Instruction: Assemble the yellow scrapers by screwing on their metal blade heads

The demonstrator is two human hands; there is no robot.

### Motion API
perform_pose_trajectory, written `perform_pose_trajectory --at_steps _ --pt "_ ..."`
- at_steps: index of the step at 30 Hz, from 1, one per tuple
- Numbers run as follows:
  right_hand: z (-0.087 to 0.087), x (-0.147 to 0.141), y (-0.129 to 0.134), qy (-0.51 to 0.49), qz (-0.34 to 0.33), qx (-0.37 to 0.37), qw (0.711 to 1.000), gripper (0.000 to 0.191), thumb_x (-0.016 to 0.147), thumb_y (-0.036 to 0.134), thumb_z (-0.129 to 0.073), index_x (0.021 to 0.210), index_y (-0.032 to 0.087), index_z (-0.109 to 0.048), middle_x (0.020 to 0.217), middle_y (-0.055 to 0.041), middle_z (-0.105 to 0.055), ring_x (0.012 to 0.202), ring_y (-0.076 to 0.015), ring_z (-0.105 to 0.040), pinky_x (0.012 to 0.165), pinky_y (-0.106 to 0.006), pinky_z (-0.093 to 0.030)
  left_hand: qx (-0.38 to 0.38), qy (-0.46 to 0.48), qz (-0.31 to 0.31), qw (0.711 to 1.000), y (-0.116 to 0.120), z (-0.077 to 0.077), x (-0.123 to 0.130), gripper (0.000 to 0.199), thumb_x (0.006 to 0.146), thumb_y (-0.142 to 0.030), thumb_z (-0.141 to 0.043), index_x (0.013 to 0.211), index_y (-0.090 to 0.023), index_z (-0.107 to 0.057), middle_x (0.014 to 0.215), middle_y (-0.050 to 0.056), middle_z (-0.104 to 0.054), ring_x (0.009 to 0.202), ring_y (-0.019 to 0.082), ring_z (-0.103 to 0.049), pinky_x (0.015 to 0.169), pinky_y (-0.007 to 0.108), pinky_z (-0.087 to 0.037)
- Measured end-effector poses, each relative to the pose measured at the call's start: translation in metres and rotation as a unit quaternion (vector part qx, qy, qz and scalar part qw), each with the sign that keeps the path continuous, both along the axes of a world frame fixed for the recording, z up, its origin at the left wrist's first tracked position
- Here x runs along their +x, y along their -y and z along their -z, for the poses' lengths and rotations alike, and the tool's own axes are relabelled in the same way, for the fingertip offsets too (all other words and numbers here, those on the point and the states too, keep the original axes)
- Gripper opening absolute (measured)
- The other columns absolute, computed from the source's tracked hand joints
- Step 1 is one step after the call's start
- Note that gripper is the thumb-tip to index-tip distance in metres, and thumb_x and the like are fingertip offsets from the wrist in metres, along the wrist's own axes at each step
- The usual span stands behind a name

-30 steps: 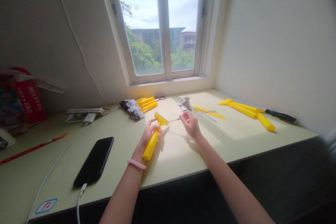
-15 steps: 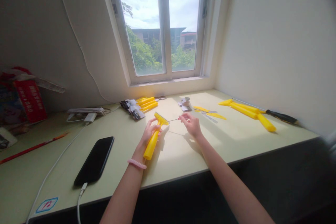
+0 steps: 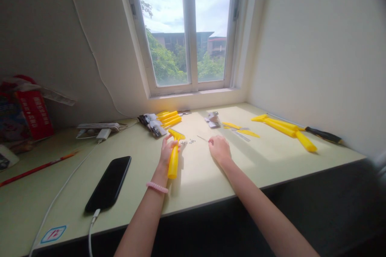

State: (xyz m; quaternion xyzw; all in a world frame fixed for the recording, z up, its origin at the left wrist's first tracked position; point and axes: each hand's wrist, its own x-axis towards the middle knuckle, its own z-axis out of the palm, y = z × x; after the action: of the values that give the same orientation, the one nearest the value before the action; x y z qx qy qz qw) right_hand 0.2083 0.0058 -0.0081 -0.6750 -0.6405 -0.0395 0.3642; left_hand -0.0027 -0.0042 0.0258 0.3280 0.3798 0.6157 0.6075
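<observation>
My left hand (image 3: 167,153) is closed around the neck of a yellow plastic scraper (image 3: 173,162), its head up and away from me and its round handle toward me. A thin metal rod (image 3: 202,138) sticks out leftward from the closed fingers of my right hand (image 3: 219,148); its exact kind is too small to tell. That hand is low over the table, and its fingertips are partly hidden. Between the two hands lie several tiny metal pieces, which look like screws (image 3: 192,141), just right of the scraper head.
Packaged yellow scrapers (image 3: 170,118) lie below the window. Crumpled wrappers (image 3: 213,119) and flat yellow parts (image 3: 247,133) are behind my right hand. Yellow handles (image 3: 280,125) and a black-handled tool (image 3: 324,133) lie at right. A charging phone (image 3: 108,184) and power strip (image 3: 98,128) are left.
My right hand has drawn the rod away from the scraper head and lowered toward the table. My left hand has shifted slightly left with the scraper, which now stands more upright in view.
</observation>
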Motion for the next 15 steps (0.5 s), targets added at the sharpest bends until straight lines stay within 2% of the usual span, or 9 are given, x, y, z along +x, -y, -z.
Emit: perform_pose_trajectory --at_steps 3,7,9,15 --pt "-0.010 -0.017 0.005 0.075 -0.008 -0.021 0.997 0.025 0.080 0.012 -0.048 0.092 0.018 -0.070 0.095 -0.0142 -0.065 0.093 -0.0277 -0.054 0.080 -0.040 -0.038 0.000 -0.003 0.004 1.000 -0.001 0.001 0.000 0.045 0.071 -0.008 -0.057 0.111 -0.023 -0.044 0.080 0.001 -0.059 0.053 0.007 -0.054 0.045 0.016 -0.041" --pt "-0.023 -0.040 0.003 0.135 -0.138 -0.038 0.980 0.027 0.085 0.013 -0.046 0.097 0.021 -0.069 0.100 -0.0108 -0.063 0.098 -0.0252 -0.050 0.085 -0.038 -0.035 0.000 -0.003 -0.003 1.000 -0.002 -0.001 0.000 0.045 0.070 -0.006 -0.056 0.110 -0.022 -0.043 0.077 0.000 -0.058 0.053 0.008 -0.054 0.045 0.015 -0.041" --pt "-0.026 -0.049 0.000 0.147 -0.168 -0.051 0.973 0.026 0.086 0.014 -0.046 0.096 0.021 -0.069 0.099 -0.0091 -0.063 0.098 -0.0240 -0.049 0.084 -0.036 -0.035 0.000 0.009 -0.002 1.000 -0.002 -0.002 0.001 0.045 0.070 -0.005 -0.056 0.110 -0.022 -0.042 0.074 -0.001 -0.058 0.052 0.008 -0.054 0.044 0.015 -0.040" --pt "-0.027 -0.061 -0.008 0.163 -0.148 -0.092 0.971 0.026 0.087 0.010 -0.044 0.087 0.017 -0.069 0.093 -0.0091 -0.065 0.095 -0.0230 -0.050 0.083 -0.033 -0.035 0.002 0.037 0.006 0.999 -0.003 -0.002 0.002 0.045 0.068 -0.004 -0.055 0.107 -0.021 -0.042 0.072 -0.001 -0.057 0.049 0.008 -0.053 0.042 0.016 -0.039"
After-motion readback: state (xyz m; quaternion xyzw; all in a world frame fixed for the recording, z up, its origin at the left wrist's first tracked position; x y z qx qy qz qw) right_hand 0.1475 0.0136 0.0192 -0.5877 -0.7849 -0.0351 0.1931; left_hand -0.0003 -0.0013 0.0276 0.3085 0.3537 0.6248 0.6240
